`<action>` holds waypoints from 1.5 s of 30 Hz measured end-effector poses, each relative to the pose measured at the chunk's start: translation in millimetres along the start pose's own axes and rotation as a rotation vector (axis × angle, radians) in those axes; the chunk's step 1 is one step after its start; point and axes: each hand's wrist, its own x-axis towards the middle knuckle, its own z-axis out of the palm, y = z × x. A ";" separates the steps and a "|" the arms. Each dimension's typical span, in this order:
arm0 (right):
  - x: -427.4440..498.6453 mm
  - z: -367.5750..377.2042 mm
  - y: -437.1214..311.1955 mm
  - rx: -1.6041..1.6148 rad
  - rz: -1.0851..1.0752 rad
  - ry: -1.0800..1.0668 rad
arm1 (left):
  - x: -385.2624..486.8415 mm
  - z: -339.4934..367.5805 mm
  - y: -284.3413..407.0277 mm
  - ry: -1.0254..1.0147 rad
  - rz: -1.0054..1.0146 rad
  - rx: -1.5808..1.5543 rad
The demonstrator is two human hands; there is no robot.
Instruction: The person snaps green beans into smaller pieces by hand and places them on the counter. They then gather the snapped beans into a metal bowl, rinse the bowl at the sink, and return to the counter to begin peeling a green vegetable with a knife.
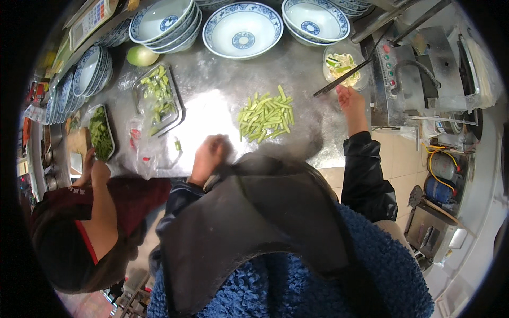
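Observation:
My left hand (210,157), blurred and with its fingers curled, is at the near edge of the steel worktop (195,77). I cannot make out anything in it. To its right lies a loose pile of pale green vegetable strips (267,114). My right hand (351,104) reaches to the near rim of a clear plastic bowl (361,82), which contains pale strips and green pieces (341,65). A long dark bar (332,84) slants across this bowl, just above my right fingertips. Whether these fingers grip the rim or the bar is unclear.
Blue-and-white bowls (216,30) line the far side, near a pale green radish (142,56). A metal tray (179,107) of cut greens stands left. Another person's hands (95,169) are at a tray of leafy greens (100,135). A machine with buttons (387,65) stands right.

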 end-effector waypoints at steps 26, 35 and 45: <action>-64.4 -16.1 105.5 -1.046 -0.504 -0.319 | 15.3 29.5 -39.6 0.043 0.144 0.055; -102.6 35.1 110.9 -1.332 -0.808 -0.413 | 26.3 18.9 7.2 -0.091 -0.039 -0.111; -104.1 5.9 102.1 -1.383 -0.688 -0.316 | -6.6 -3.6 -4.5 -0.026 -0.088 -0.241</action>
